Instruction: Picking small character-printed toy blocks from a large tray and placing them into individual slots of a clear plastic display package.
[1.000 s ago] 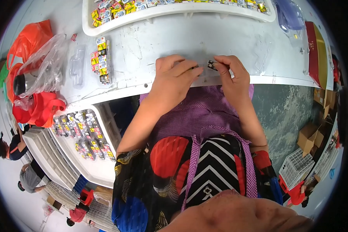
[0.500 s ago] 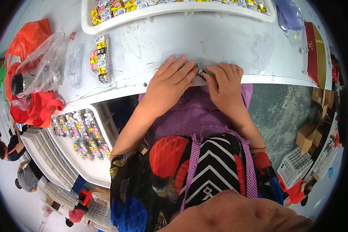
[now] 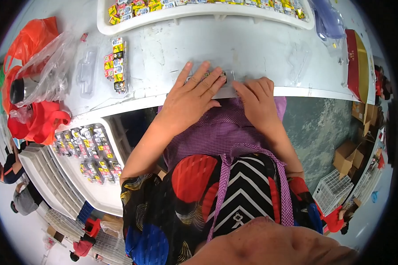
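At the near edge of the table, my left hand [image 3: 191,95] lies flat with spread fingers over a clear plastic blister pack [image 3: 233,76]. Small dark printed boxes [image 3: 223,77] show between and beyond its fingertips. Just to the right, my right hand [image 3: 258,98] rests on the edge with its fingers curled together and its thumb side by the pack's clear end. Whatever its fingers may hold is hidden. A filled blister pack [image 3: 118,66] of small coloured boxes lies farther left, beside an empty clear blister shell [image 3: 86,73].
A white tray [image 3: 163,22] of small boxes spans the table's far side. Red and clear bags [image 3: 31,39] lie at left, a red and gold box [image 3: 356,66] at right. Below left, another white tray [image 3: 112,194] holds filled packs. Other people [image 3: 24,198] work beyond.
My left fingers have spread wider over the pack. The small dark piece between my hands now lies by my left fingertips, and my right fingers have drawn back from it slightly.
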`<state>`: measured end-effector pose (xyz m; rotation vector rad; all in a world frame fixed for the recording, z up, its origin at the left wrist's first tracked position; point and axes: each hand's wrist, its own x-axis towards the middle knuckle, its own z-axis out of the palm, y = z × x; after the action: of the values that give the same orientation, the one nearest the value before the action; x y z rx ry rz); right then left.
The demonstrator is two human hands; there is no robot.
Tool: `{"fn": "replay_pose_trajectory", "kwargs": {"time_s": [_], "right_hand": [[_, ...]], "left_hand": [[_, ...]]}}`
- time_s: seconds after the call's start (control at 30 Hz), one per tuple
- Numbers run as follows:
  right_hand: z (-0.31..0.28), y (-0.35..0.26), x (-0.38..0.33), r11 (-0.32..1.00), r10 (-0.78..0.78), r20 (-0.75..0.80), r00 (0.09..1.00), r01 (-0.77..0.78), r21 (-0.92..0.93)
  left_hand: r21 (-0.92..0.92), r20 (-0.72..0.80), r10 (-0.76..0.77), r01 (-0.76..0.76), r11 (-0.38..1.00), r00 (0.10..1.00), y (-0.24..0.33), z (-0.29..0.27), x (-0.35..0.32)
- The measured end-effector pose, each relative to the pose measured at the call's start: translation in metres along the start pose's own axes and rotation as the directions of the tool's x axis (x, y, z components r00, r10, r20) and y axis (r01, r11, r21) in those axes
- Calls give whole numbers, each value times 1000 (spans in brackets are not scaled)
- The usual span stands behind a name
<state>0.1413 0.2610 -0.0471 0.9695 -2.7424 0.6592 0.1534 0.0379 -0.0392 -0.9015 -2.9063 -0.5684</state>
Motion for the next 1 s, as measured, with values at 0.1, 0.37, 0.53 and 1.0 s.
{"fn": "replay_pose_trajectory", "kwargs": {"time_s": [0.1, 0.37, 0.53, 1.0], "right_hand": [[-1, 2, -2, 996, -88, -63, 994, 90, 24], [-16, -7, 2, 991, 51, 41, 998, -55, 120], [-8, -8, 16, 954, 107, -49, 993, -89, 287], [15, 6, 14, 994, -112, -130, 985, 111, -16]], "left_hand": [[-8, -6, 10, -10, 1000, 1000, -3, 2, -1], [-14, -62, 50, -51, 999, 997, -7, 8, -4], [-21, -79, 57, -59, 998, 995, -7, 10, -4], [-44, -75, 90, -94, 995, 993, -9, 5, 1]]}}
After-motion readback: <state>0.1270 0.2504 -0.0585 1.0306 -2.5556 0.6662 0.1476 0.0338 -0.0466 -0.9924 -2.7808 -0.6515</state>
